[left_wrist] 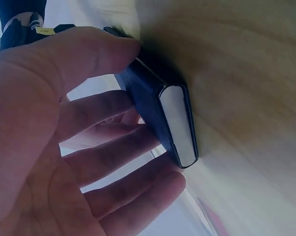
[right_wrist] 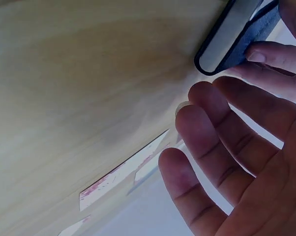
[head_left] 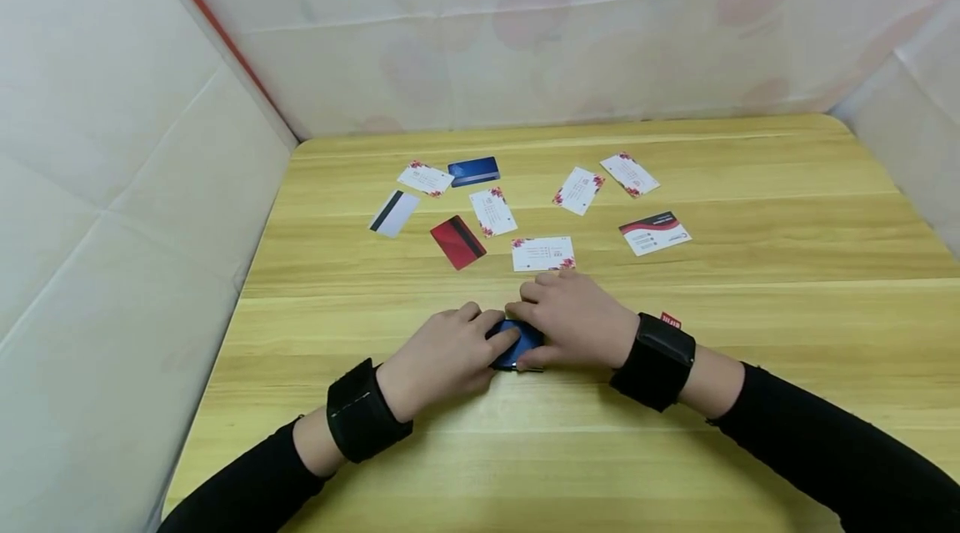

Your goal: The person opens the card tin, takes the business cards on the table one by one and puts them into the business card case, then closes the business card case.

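Note:
A small dark blue card case [head_left: 522,343] with a pale metallic side lies closed on the table between both hands. My left hand [head_left: 447,354] holds its left part, the thumb on one face and the fingertips along the far edge, as the left wrist view of the case [left_wrist: 147,93] shows. My right hand [head_left: 581,320] grips the right part, with its thumb at the near edge and its index finger at the far edge. The other right fingers [right_wrist: 199,132] are spread loosely beside the case [right_wrist: 224,39]. Whether anything lies inside the case is hidden.
Beyond the hands, several cards lie scattered on the wooden table [head_left: 337,266]: white floral cards [head_left: 543,253], a red card [head_left: 458,243], a blue card [head_left: 474,171], a striped white card [head_left: 394,213] and a black-red-white card [head_left: 655,233]. Pale curtains [head_left: 465,41] surround the back and sides.

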The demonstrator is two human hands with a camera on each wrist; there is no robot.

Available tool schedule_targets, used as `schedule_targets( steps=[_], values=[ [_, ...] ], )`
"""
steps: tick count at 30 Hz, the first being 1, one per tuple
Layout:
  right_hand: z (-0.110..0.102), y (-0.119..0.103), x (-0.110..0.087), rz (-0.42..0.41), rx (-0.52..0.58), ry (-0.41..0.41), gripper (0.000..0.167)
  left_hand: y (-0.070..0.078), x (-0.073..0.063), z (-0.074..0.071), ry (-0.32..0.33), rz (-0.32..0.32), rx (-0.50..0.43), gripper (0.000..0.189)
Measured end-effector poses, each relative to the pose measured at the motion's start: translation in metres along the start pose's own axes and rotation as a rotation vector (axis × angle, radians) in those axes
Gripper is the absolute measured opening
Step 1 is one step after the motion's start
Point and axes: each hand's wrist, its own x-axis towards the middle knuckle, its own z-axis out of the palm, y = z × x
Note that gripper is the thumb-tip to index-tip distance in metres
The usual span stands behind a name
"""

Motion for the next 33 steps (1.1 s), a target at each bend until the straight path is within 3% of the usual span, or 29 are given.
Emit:
schedule_targets(
  steps=[8, 16, 27, 33],
  values=[
    [0.003, -0.005, 0.000, 0.012, -0.011, -0.031, 0.069, 0.008, 0.001, 0.003, 0.024, 0.010, 0.123, 0.033],
    [0.001, -0.011, 0.001, 0.009, -0.003, -0.040, 0.063, 0.019, -0.001, 0.012, 0.103, 0.026, 0.265, 0.028],
    [0.001, -0.010, -0.001, 0.013, 0.033, -0.039, 0.058, 0.026, -0.001, 0.012, 0.078, 0.019, 0.284, 0.028],
    [0.002, -0.009, -0.005, 0.016, 0.078, -0.068, 0.062, 0.024, 0.000, 0.007, 0.143, 0.032, 0.295, 0.021]
  ],
)
